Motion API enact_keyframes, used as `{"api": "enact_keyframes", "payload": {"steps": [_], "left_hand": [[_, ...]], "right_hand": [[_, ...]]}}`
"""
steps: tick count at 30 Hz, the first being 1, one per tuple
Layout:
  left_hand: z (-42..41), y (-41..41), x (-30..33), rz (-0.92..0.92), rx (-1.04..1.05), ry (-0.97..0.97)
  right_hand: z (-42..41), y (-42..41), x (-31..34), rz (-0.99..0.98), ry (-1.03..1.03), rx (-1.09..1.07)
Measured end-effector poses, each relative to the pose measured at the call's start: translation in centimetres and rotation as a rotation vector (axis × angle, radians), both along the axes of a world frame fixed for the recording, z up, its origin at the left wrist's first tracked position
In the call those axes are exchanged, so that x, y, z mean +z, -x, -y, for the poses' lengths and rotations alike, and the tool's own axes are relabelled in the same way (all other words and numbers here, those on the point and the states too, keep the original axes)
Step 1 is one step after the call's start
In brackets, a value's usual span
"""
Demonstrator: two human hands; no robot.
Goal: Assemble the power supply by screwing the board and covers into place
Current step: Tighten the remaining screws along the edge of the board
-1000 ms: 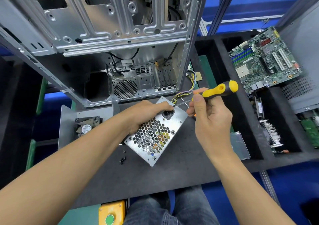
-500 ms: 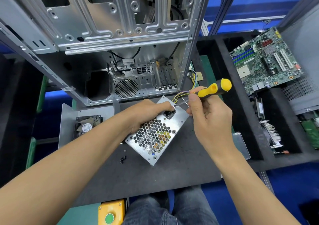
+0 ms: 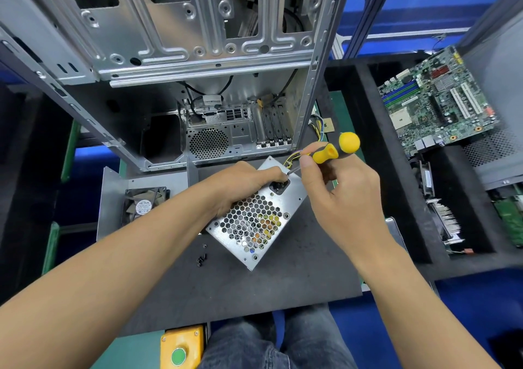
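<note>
right hand point(image 3: 343, 199) grip clamped on the screwdriver point(image 3: 329, 152), tip beside left hand point(image 3: 240, 184) fingers, whose closed grip steadies the power supply point(image 3: 254, 221).

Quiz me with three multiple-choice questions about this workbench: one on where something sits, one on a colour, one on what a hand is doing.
1. Where is the green motherboard?
A. inside the silver computer case
B. in the black tray at the right
C. under the power supply

2. What colour is the screwdriver handle?
A. yellow and black
B. red
C. all blue

3. What is the left hand doing?
A. hanging free
B. picking up the loose black screws
C. resting on the silver perforated power supply box

Answers: 1 B, it lies right of the silver computer case. 2 A, seen above the right hand. 3 C, the palm covers the box's upper corner.
</note>
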State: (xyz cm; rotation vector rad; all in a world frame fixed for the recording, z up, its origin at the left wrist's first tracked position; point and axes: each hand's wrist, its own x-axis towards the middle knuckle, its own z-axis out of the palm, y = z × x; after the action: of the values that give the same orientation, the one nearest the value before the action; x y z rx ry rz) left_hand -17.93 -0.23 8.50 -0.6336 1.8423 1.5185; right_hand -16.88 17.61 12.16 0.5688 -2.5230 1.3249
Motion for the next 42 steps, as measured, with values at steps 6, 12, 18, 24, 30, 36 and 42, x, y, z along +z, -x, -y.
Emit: {"api": "enact_keyframes", "payload": {"steps": [6,12,18,24,30,36,42], "left_hand": [[-0.1,0.1,-0.3,-0.017,0.005,0.022],[0.0,0.2,-0.4,-0.019,0.001,0.007],[0.1,0.2,-0.4,-0.008,0.001,0.001],[0.1,0.2,-0.4,-0.014,0.001,0.002],[0.2,0.2,-0.6,-0.022,-0.005,-0.012],[0.3,0.1,-0.6,-0.032,0.004,-0.04],[0.6,0.0,-0.5,-0.032,-0.021,-0.052]], "right_hand": [[0.0,0.4,0.9,-0.007,-0.012,0.049],[-0.9,1.4,1.9,0.148,0.113,0.119],[-1.4,2.3,3.7,0.107,0.042,0.217],[-1.3,2.8,5.5,0.085,-0.172,0.26],[-0.8,3.4,7.4,0.025,-0.402,0.197],[0.7,4.8,9.5,0.078,-0.641,0.278],[0.7,5.4,10.2,0.07,-0.765,0.254]]}}
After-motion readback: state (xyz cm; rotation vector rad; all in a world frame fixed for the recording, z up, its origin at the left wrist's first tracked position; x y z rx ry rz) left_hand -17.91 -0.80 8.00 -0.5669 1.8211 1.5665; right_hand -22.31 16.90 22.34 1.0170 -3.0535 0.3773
